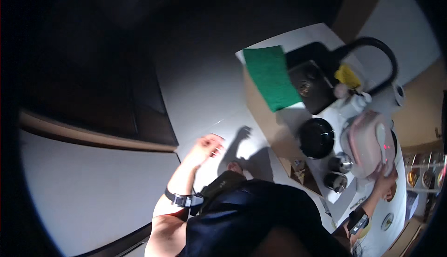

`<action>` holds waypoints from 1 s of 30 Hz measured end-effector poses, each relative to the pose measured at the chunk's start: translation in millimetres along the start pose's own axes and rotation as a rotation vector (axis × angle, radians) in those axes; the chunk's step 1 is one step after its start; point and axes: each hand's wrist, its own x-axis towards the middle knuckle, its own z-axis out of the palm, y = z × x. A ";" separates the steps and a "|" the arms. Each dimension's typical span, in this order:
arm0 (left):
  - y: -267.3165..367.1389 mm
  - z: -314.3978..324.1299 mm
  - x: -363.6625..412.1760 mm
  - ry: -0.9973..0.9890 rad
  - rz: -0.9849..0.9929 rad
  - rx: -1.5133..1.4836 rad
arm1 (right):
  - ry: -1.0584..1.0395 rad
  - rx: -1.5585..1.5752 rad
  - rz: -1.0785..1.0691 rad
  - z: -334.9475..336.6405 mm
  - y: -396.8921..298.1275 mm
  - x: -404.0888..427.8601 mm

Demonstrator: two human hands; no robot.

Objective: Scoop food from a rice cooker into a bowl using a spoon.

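Note:
My left hand hangs over the pale floor, fingers loosely bent and apart, holding nothing; it is slightly blurred. On the right, my right hand touches the near end of a pale pink appliance or container with a light handle; whether the fingers grip it is unclear. Left of it on the counter stand a glossy black round bowl or pot and two shiny metal-topped containers. A green cloth drapes over the counter's edge, beside a dark sink with a black curved faucet.
A yellow cloth or sponge and white bottles stand behind the sink. Below the counter is an open shelf. Racks of jars line the far right. At left runs a large white cabinet surface with a wooden edge.

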 end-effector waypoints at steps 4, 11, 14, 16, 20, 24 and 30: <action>-4.5 -129.7 21.6 0.422 -0.097 -0.102 | 0.085 0.071 -0.053 -16.1 -112.8 12.6; 52.0 -190.0 134.4 0.168 0.033 -0.124 | -0.392 0.458 -0.297 73.8 -358.8 3.2; 53.9 -208.9 206.1 0.048 0.179 -0.087 | -0.661 0.877 -0.093 140.1 -440.8 -20.5; 56.5 -231.3 245.0 0.062 0.080 0.113 | -0.906 0.957 0.035 183.4 -500.7 -27.0; 95.0 -310.0 288.3 0.148 0.048 0.099 | -1.102 0.801 0.099 302.3 -551.5 -35.2; 112.4 -405.9 303.9 0.539 -0.083 -0.084 | -1.192 0.292 -0.311 319.4 -622.8 -13.6; 67.2 -541.4 438.1 0.239 -0.278 -0.522 | -1.413 0.056 -0.352 324.2 -634.0 -5.8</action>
